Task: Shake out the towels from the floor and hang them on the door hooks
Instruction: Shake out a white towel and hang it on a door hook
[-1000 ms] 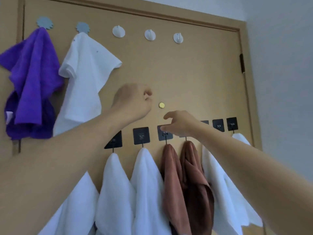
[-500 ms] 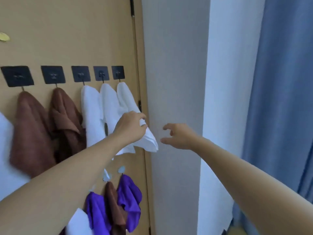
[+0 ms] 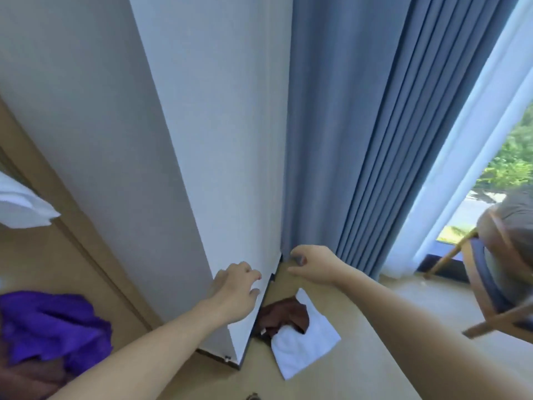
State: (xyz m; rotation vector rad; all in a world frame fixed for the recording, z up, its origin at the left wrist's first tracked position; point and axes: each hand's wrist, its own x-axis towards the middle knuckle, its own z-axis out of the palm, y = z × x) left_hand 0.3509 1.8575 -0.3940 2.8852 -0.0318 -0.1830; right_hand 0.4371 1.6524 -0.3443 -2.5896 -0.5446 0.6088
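A white towel (image 3: 308,345) lies on the tan floor beside the wall corner, with a crumpled brown towel (image 3: 284,314) on top of its upper left part. My left hand (image 3: 235,287) hovers in front of the white wall corner with loosely curled fingers and holds nothing. To its right, my right hand (image 3: 311,262) is stretched out above the floor, fingers relaxed and empty. Both hands are above the two floor towels and apart from them. At the left edge, a white towel (image 3: 23,204) and a purple towel (image 3: 54,324) hang on the door.
A white wall corner (image 3: 219,168) juts out between the door (image 3: 43,261) and a blue curtain (image 3: 360,140). A wooden chair (image 3: 496,287) stands at the right by the window. Tan floor (image 3: 360,359) spreads around the towels.
The view has swung right and down from the door hooks to the floor by the curtain. My left hand has left the hanging white towel, and both hands have lowered toward the floor towels.
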